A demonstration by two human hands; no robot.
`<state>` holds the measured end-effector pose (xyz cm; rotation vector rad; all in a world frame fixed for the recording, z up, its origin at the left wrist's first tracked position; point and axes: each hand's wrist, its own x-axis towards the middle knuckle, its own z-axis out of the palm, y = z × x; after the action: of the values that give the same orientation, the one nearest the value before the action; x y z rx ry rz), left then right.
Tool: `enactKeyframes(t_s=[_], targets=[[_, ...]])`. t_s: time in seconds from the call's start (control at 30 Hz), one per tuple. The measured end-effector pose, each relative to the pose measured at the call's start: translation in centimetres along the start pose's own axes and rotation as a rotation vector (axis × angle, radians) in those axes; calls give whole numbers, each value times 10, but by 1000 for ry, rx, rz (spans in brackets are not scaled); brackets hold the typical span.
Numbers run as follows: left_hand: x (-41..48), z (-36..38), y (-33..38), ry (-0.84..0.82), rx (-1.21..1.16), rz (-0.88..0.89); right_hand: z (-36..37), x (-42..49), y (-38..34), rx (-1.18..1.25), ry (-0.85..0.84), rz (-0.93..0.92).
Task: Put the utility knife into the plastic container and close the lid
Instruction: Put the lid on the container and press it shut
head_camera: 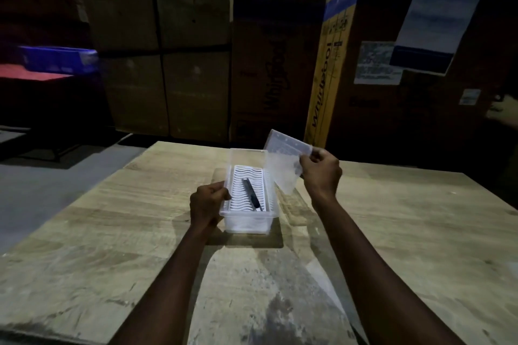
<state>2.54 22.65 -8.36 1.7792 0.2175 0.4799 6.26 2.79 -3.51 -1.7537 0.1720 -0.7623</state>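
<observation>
A clear rectangular plastic container (246, 221) stands open on the wooden table (112, 218), with a white wavy grid insert inside. The dark utility knife (252, 194) lies on that insert, pointing away from me. My left hand (208, 202) grips the container's left rim near the front corner. My right hand (322, 172) holds the translucent lid (283, 159) tilted in the air above and to the right of the container, apart from its rim.
Tall cardboard appliance boxes (274, 64) stand close behind the table's far edge. A blue bin (59, 59) rests on a red surface at the far left. The floor (42, 185) drops away left of the table.
</observation>
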Motion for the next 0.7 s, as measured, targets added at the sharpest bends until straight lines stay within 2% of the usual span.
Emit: enactKeyframes(t_s=[0.1, 0.23, 0.4, 0.47, 0.53, 0.6, 0.7], targets=[[0, 0, -1, -20, 34, 16, 18, -13, -21, -119, 2, -288], [-1, -1, 0, -60, 69, 33, 42, -33, -27, -216, -192, -617], [1, -4, -3, -138, -63, -124, 58, -59, -17, -398, -362, -893], [-1, -2, -4, -88, -45, -50, 59, -67, -12, -458, -403, -934], [7, 1, -13, -140, -199, -187, 60, -73, -9, -476, -415, -941], [9, 2, -20, -146, -139, -241, 59, -78, -7, -464, -408, -936], [3, 1, -12, -103, 3, -139, 57, -82, -10, -424, -425, -924]])
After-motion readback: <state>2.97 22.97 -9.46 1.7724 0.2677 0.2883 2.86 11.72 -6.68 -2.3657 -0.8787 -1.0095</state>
